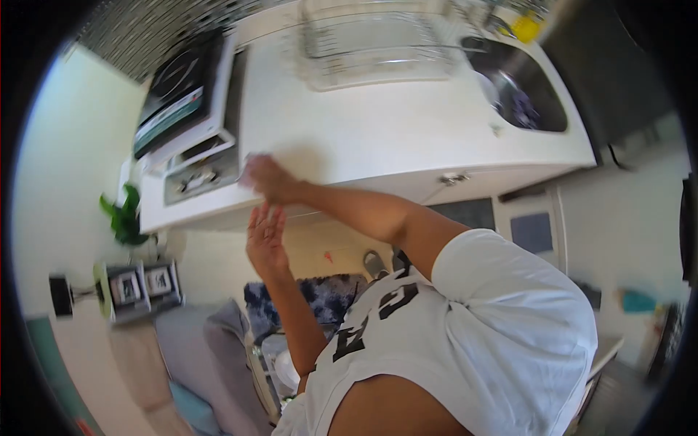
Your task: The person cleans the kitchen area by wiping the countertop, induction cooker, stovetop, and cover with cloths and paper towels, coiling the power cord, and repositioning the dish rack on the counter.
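Observation:
My right hand is over the front edge of the white counter, its fingers closed around a small pinkish cloth. Motion blurs both hand and cloth, so the cloth's folds cannot be made out. Just below the counter's edge, my left hand is open, palm turned up and fingers stretched towards the right hand. Nothing shows in the left palm.
To the left, a black cooktop stands on a white stand above a recessed tray with metal items. A wire dish rack sits at the back. On the right is a sink holding something purple. A green plant is left of the counter.

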Demonstrator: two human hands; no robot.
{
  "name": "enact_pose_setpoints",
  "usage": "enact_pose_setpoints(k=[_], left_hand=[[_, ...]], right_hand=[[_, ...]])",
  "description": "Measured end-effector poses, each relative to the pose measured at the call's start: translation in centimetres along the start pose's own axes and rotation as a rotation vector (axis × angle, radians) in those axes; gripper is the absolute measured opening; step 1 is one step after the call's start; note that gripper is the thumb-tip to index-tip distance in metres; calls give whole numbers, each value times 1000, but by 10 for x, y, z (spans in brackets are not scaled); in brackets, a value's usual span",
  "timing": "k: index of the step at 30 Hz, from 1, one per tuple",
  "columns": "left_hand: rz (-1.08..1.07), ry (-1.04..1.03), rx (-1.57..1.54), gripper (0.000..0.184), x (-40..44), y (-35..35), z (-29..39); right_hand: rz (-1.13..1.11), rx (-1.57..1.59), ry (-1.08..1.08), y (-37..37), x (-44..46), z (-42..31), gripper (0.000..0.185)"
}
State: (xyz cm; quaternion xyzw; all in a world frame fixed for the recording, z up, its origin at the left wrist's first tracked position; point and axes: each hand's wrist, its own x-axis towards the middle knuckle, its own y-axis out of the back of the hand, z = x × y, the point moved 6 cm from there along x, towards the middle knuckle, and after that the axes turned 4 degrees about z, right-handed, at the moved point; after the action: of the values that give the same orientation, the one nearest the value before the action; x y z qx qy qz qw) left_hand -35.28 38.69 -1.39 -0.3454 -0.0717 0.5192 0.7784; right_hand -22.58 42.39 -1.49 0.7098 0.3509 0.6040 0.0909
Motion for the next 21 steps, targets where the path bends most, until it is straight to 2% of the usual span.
enact_pose_setpoints(k=[1, 2, 4, 6, 8, 9, 11, 12, 14, 16, 18, 20, 21], left_hand=[[-1, 2, 131, 44, -6, -9, 0], [-41, 45, 132, 44, -6, -16, -7], [-69, 52, 114, 45, -5, -29, -18], [-113, 58, 152, 46, -9, -54, -27], [-115, 81, 77, 41, -12, -81, -41], [-134, 93, 77, 41, -14, -96, -51], [-350, 40, 240, 40, -22, -144, -72], [-375, 47, 238, 40, -29, -166, -87], [-706, -132, 417, 37, -64, -232, -111], [-1034, -412, 577, 33, -98, -288, -138], [-1149, -480, 663, 34, -115, -327, -171], [-1342, -661, 1005, 40, -126, -353, -224], [-1395, -648, 1056, 44, -127, -363, -249]], right_hand=[[-96, -114, -54, 19, -13, -14, 33], [-68, -236, -102, 42, -29, -20, 42], [-112, -174, -238, 91, -62, -17, 49], [-322, -225, -294, 143, -87, -7, 52], [-185, -352, -509, 195, -126, 11, 53], [-197, -418, -530, 219, -143, 18, 52], [-199, -505, -563, 262, -170, 21, 52], [-174, -555, -578, 282, -180, 21, 49], [-134, -633, -605, 308, -194, 25, 46], [-41, -585, -534, 331, -208, 25, 42], [0, -593, -549, 352, -232, 32, 42], [32, -594, -548, 382, -251, 41, 42], [6, -572, -595, 399, -263, 48, 44]])
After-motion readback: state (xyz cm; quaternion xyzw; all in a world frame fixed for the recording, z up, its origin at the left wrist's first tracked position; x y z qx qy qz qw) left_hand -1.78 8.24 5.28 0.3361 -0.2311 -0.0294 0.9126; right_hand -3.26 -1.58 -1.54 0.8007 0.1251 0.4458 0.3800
